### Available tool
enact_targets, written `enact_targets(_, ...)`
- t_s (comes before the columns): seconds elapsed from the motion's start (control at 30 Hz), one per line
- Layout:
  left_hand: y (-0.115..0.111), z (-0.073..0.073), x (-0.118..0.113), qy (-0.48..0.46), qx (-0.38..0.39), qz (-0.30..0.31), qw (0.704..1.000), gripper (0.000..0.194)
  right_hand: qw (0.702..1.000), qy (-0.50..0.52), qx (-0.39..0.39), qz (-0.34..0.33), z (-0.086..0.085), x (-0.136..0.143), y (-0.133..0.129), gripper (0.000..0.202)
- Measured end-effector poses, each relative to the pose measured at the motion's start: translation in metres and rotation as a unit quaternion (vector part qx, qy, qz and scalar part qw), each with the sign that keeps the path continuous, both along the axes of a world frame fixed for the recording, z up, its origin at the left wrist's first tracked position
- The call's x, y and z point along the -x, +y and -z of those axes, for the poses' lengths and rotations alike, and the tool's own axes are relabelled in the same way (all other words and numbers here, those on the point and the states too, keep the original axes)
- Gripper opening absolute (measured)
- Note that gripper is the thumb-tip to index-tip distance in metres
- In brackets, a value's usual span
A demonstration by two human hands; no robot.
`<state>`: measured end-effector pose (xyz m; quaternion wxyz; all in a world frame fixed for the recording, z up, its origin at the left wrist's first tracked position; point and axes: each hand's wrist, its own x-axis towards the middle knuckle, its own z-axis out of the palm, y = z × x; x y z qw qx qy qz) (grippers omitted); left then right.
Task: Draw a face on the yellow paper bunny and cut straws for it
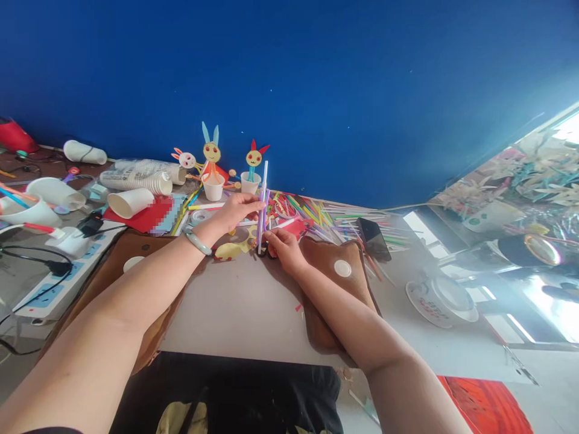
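A small upright bundle of white and purple straws stands between my two hands, above the table's middle. My left hand pinches its upper part, a jade-coloured bangle on that wrist. Lower down, my right hand closes its fingers on the same bundle. Just left of the bundle's lower end lies a yellow cut-out piece. Behind my hands are bunny-faced figures in white cups, one with blue ears and one with red ears.
Loose coloured straws spread behind and right, beside a black phone. Brown cushions lie under both forearms. Left are paper cups, a power strip and cables. A lidded bowl stands right.
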<state>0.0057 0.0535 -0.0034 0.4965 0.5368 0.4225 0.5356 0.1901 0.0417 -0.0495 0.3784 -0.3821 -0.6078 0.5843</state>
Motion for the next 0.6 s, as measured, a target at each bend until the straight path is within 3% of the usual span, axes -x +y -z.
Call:
enact_targets(0.33,0.0029,0.0018,-0.0026,-0.003,0.003,-0.038,0.999,0.021,0.998,0.019,0.018,-0.051,0.0005,-0.0013,-0.0008,0.038)
enact_targets(0.6,0.0010,0.0016,-0.0030,0.012,-0.019,-0.011,1.000,0.024,0.991,0.031,0.053,-0.122,0.0060,-0.0031,0.0031,0.041)
